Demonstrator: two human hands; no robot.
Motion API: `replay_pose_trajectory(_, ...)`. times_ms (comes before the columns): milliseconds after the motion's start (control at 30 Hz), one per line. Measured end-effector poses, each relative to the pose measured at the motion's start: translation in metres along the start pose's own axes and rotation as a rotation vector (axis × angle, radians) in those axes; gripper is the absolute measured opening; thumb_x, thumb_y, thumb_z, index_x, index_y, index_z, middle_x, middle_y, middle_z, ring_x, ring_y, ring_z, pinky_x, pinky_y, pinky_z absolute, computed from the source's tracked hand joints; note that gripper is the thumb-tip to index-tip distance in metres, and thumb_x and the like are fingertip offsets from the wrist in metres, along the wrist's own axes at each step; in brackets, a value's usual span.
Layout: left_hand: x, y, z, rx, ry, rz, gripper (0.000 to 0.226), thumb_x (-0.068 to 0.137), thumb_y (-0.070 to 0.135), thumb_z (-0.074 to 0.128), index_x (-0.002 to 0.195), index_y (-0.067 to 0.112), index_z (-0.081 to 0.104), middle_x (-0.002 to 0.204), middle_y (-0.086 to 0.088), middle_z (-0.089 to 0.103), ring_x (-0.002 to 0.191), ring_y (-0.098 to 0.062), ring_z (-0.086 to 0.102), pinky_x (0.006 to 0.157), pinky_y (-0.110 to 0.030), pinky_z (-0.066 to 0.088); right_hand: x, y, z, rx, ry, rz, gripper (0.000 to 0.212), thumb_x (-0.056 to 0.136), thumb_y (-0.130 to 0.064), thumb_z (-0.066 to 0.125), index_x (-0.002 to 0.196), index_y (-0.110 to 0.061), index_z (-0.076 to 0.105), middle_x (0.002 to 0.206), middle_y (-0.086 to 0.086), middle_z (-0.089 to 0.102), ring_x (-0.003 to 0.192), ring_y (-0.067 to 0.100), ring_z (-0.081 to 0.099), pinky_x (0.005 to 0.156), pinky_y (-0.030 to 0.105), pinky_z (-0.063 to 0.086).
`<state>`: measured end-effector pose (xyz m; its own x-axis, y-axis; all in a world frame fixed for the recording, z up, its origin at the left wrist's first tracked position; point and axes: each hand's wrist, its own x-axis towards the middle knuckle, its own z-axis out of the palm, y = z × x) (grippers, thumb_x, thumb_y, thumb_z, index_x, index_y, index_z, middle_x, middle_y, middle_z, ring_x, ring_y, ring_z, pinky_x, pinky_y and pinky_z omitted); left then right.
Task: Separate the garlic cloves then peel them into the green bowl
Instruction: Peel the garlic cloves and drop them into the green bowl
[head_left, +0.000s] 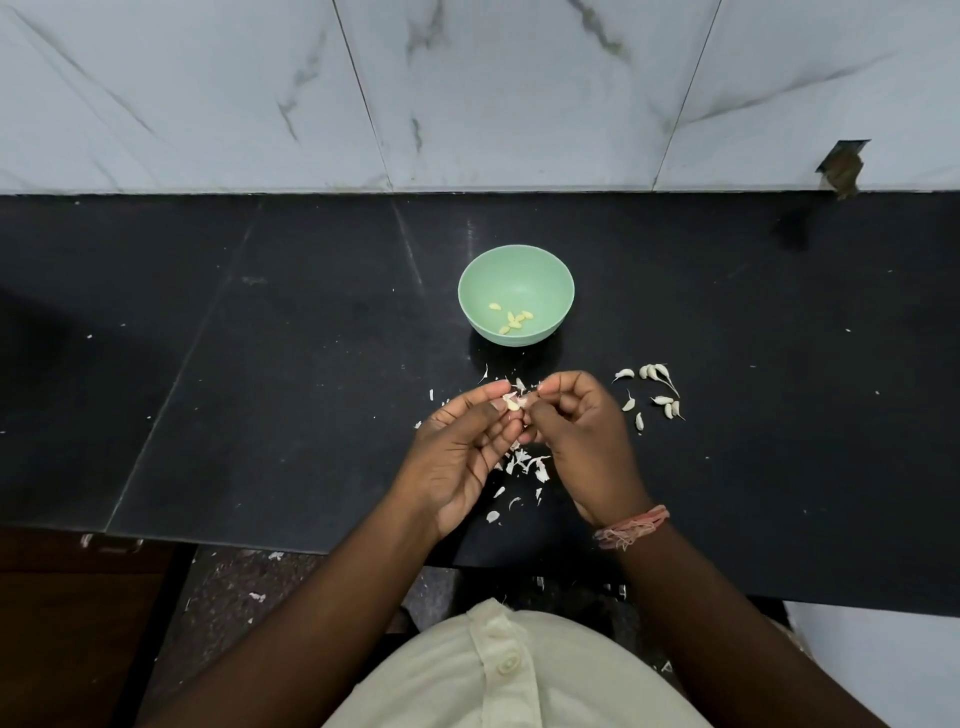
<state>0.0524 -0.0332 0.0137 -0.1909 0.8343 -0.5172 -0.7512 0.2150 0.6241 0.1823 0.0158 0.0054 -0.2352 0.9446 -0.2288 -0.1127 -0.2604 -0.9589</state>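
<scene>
A green bowl (550, 270) stands on the black counter and holds several peeled yellowish cloves (513, 319). Just in front of it, both hands meet over the counter. My left hand (462, 447) pinches a garlic clove (511, 402) between thumb and fingers. My right hand (582, 431) pinches the same clove's skin from the right side. Several unpeeled cloves (655, 395) lie loose on the counter to the right of my right hand. White skin scraps (524, 462) are scattered beneath and between the hands.
The black counter (260, 364) runs left to right, with a marble-tiled wall (467, 93) behind it. Its front edge lies just below my wrists. Bits of skin lie on the floor (257, 596) below. A chipped tile corner (841, 169) shows at the back right.
</scene>
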Motion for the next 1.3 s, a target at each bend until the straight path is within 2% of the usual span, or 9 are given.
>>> replay_pose_trajectory(100, 0.0008, 0.0014, -0.0020, -0.016, 0.005, 0.017, 0.026, 0.092, -0.002, 0.063, 0.117, -0.001, 0.069, 0.102, -0.019, 0.073, 0.089, -0.020, 0.071, 0.082, -0.026, 0.061, -0.0011, -0.0043, -0.0029, 0.018, -0.036, -0.008, 0.016, 0.099, 0.009, 0.051, 0.104, -0.002, 0.061, 0.095, 0.017, 0.072, 0.079, 0.019, 0.069, 0.069, 0.031, 0.060)
replay_pose_trajectory(267, 0.0015, -0.0008, -0.0035, -0.009, 0.015, 0.048, 0.025, 0.091, -0.005, 0.063, 0.115, -0.001, 0.069, 0.103, -0.020, 0.074, 0.091, -0.022, 0.073, 0.081, -0.025, 0.061, -0.0014, -0.0072, -0.0036, -0.087, -0.052, -0.023, 0.031, 0.089, 0.003, 0.073, 0.116, -0.004, 0.061, 0.098, 0.015, 0.073, 0.081, 0.015, 0.072, 0.071, 0.030, 0.062)
replay_pose_trajectory(367, 0.0010, -0.0021, -0.0031, 0.029, 0.000, 0.084, 0.025, 0.089, -0.005, 0.064, 0.113, -0.001, 0.068, 0.100, -0.018, 0.074, 0.089, -0.020, 0.074, 0.080, -0.024, 0.060, -0.0004, -0.0057, -0.0036, -0.083, -0.060, -0.001, 0.037, 0.087, 0.006, 0.075, 0.119, -0.007, 0.062, 0.094, 0.012, 0.075, 0.079, 0.016, 0.072, 0.071, 0.031, 0.063)
replay_pose_trajectory(633, 0.0011, -0.0047, -0.0020, 0.155, -0.009, 0.167, 0.028, 0.082, -0.003, 0.069, 0.110, 0.000, 0.070, 0.098, -0.014, 0.075, 0.094, -0.020, 0.073, 0.082, -0.024, 0.059, 0.0014, -0.0051, -0.0034, -0.107, -0.034, -0.020, 0.039, 0.085, 0.011, 0.073, 0.118, -0.006, 0.061, 0.086, 0.011, 0.074, 0.075, 0.019, 0.071, 0.076, 0.040, 0.063)
replay_pose_trajectory(833, 0.0010, -0.0051, 0.0025, 0.191, 0.080, 0.170, 0.017, 0.085, -0.010, 0.068, 0.099, -0.001, 0.071, 0.082, -0.010, 0.074, 0.079, -0.017, 0.074, 0.070, -0.021, 0.059, 0.0029, -0.0054, -0.0028, -0.276, -0.060, -0.081, 0.029, 0.083, 0.005, 0.072, 0.102, -0.017, 0.067, 0.080, 0.008, 0.075, 0.076, 0.030, 0.074, 0.080, 0.054, 0.061)
replay_pose_trajectory(1000, 0.0023, -0.0053, -0.0018, 0.149, 0.065, 0.124, 0.018, 0.086, -0.009, 0.067, 0.103, -0.003, 0.071, 0.090, -0.016, 0.075, 0.085, -0.023, 0.074, 0.075, -0.025, 0.061, 0.0061, -0.0053, -0.0020, -0.138, -0.025, 0.032, 0.025, 0.084, 0.014, 0.066, 0.103, -0.002, 0.060, 0.080, 0.014, 0.073, 0.063, 0.027, 0.066, 0.070, 0.043, 0.058)
replay_pose_trajectory(1100, 0.0026, -0.0073, -0.0037, 0.104, 0.054, 0.115, 0.022, 0.088, -0.009, 0.064, 0.108, -0.003, 0.069, 0.099, -0.018, 0.075, 0.092, -0.022, 0.074, 0.080, -0.026, 0.061, 0.0053, -0.0026, 0.0002, -0.077, 0.003, 0.084, 0.025, 0.087, 0.013, 0.063, 0.105, -0.003, 0.057, 0.083, 0.016, 0.071, 0.060, 0.023, 0.064, 0.066, 0.037, 0.055)
replay_pose_trajectory(1233, 0.0041, -0.0061, -0.0063, 0.004, 0.069, 0.079, 0.023, 0.091, -0.011, 0.058, 0.110, -0.004, 0.068, 0.103, -0.019, 0.075, 0.092, -0.022, 0.075, 0.079, -0.026, 0.062, 0.0044, -0.0002, 0.0012, -0.034, 0.032, 0.083, 0.020, 0.090, 0.008, 0.068, 0.106, -0.003, 0.063, 0.083, 0.011, 0.075, 0.064, 0.019, 0.069, 0.067, 0.035, 0.061)
replay_pose_trajectory(1300, 0.0043, -0.0061, -0.0069, -0.045, 0.088, 0.061, 0.023, 0.092, -0.012, 0.057, 0.110, -0.003, 0.069, 0.102, -0.019, 0.075, 0.090, -0.022, 0.075, 0.076, -0.026, 0.062, 0.0050, 0.0005, -0.0005, -0.117, 0.061, 0.049, 0.014, 0.093, 0.006, 0.064, 0.101, -0.004, 0.068, 0.084, 0.011, 0.076, 0.071, 0.020, 0.072, 0.066, 0.034, 0.063)
